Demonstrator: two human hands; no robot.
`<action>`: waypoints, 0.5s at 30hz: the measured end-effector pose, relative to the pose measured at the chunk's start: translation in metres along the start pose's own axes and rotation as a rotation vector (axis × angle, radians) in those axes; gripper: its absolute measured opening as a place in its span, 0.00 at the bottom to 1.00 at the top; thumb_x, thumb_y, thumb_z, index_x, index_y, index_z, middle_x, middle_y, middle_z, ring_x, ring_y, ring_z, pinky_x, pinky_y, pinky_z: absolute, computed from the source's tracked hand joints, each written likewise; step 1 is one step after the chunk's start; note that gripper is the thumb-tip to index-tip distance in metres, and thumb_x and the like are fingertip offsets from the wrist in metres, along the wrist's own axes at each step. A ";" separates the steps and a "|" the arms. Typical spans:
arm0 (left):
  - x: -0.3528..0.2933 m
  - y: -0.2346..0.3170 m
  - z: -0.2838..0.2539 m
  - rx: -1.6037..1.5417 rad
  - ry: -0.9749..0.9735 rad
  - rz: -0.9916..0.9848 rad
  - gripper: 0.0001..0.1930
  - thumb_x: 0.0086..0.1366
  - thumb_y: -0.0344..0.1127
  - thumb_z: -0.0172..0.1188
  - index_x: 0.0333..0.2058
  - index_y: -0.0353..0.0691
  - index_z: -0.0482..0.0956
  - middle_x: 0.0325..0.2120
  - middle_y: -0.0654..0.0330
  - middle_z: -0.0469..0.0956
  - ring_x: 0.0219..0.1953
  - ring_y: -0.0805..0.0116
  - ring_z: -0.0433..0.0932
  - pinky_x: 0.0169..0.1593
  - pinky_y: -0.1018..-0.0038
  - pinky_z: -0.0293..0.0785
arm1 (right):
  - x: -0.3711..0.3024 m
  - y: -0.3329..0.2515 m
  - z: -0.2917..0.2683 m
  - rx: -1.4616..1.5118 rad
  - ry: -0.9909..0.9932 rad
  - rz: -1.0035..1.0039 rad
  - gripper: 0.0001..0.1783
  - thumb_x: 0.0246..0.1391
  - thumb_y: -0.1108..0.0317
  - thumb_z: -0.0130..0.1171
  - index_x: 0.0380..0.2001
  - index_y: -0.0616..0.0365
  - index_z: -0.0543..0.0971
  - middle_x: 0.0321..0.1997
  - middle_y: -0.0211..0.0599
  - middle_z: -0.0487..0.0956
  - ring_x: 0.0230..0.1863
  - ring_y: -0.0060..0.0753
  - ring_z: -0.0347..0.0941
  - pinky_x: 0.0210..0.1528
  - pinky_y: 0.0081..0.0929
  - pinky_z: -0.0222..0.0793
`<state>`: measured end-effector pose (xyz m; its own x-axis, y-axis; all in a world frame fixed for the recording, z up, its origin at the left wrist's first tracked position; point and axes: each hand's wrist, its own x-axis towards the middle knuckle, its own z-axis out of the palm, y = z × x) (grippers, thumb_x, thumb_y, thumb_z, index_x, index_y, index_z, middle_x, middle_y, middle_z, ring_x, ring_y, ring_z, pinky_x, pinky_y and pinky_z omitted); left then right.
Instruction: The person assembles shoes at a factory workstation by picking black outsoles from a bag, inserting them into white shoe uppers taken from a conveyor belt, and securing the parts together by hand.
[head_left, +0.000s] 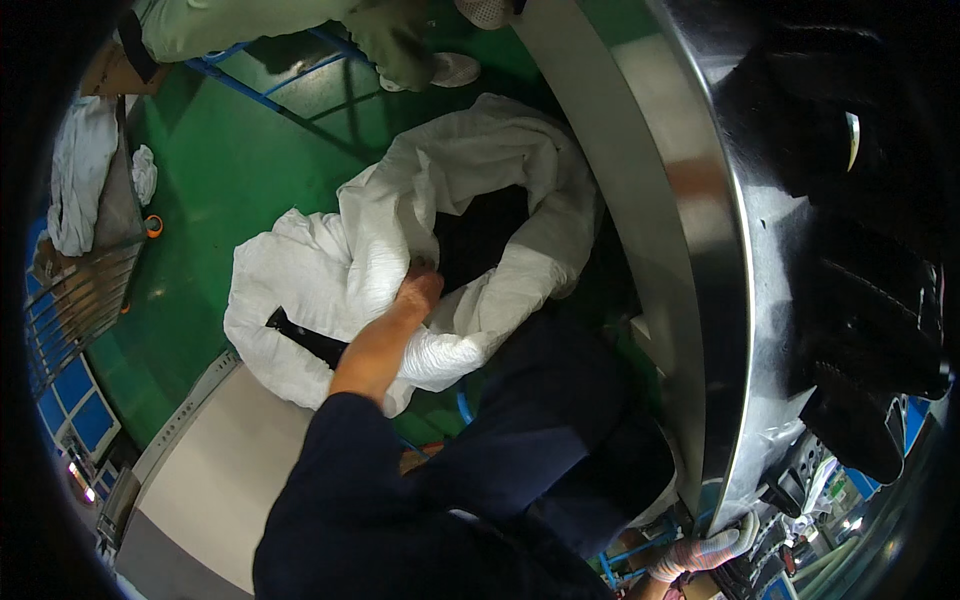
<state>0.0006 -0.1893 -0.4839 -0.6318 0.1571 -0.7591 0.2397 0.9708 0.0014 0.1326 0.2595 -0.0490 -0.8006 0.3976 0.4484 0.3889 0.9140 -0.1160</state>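
Presently, in the head view, my left hand point(421, 284) is at the open mouth of a white sack point(390, 225), its fingertips hidden, so I cannot tell whether they pinch. That sack sits on the green floor point(160, 330), beside a metal table point(722, 240). My gloved right hand point(708, 552) touches the table's near end, fingers together; I cannot tell if they clamp it.

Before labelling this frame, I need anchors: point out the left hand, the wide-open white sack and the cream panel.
Left hand point(421, 288): head view, back of hand.
White sack point(475, 153): head view, far rim.
Cream panel point(228, 462): head view, flat face.
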 end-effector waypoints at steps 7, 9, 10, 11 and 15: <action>-0.154 -0.036 -0.176 -1.033 0.988 0.200 0.19 0.54 0.15 0.60 0.42 0.40 0.86 0.48 0.52 0.77 0.49 0.55 0.81 0.52 0.67 0.79 | 0.000 0.010 -0.002 -0.030 0.043 -0.105 0.25 0.74 0.60 0.41 0.56 0.73 0.75 0.61 0.56 0.74 0.61 0.52 0.71 0.66 0.44 0.65; -0.201 -0.027 -0.208 -1.198 1.063 0.275 0.16 0.52 0.16 0.65 0.40 0.38 0.87 0.47 0.53 0.78 0.49 0.57 0.81 0.52 0.67 0.79 | 0.003 0.005 -0.003 -0.044 0.028 -0.144 0.23 0.73 0.62 0.44 0.55 0.73 0.76 0.59 0.55 0.76 0.60 0.52 0.72 0.66 0.43 0.66; -0.218 -0.022 -0.218 -1.237 1.120 0.381 0.15 0.51 0.18 0.68 0.39 0.38 0.87 0.47 0.54 0.78 0.49 0.57 0.81 0.53 0.68 0.78 | 0.007 -0.004 -0.004 -0.055 0.049 -0.154 0.21 0.72 0.62 0.49 0.52 0.72 0.78 0.56 0.52 0.79 0.56 0.49 0.75 0.63 0.41 0.68; -0.228 -0.015 -0.227 -1.274 1.163 0.502 0.15 0.49 0.20 0.72 0.38 0.38 0.87 0.47 0.54 0.79 0.50 0.58 0.81 0.53 0.69 0.78 | 0.011 -0.004 -0.003 0.000 0.043 -0.187 0.17 0.69 0.68 0.52 0.52 0.72 0.78 0.56 0.51 0.79 0.56 0.48 0.75 0.64 0.41 0.68; -0.267 0.007 -0.250 -1.489 0.938 0.884 0.10 0.54 0.20 0.68 0.37 0.36 0.85 0.47 0.52 0.77 0.54 0.53 0.79 0.60 0.61 0.76 | -0.013 -0.093 -0.053 0.473 -0.042 -0.201 0.23 0.62 0.61 0.65 0.51 0.70 0.76 0.58 0.56 0.75 0.56 0.51 0.74 0.60 0.43 0.71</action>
<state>-0.0129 -0.1787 -0.1186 -0.9478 0.1450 0.2841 0.2643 -0.1418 0.9540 0.1308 0.1649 0.0032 -0.8595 0.2045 0.4684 -0.0156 0.9056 -0.4239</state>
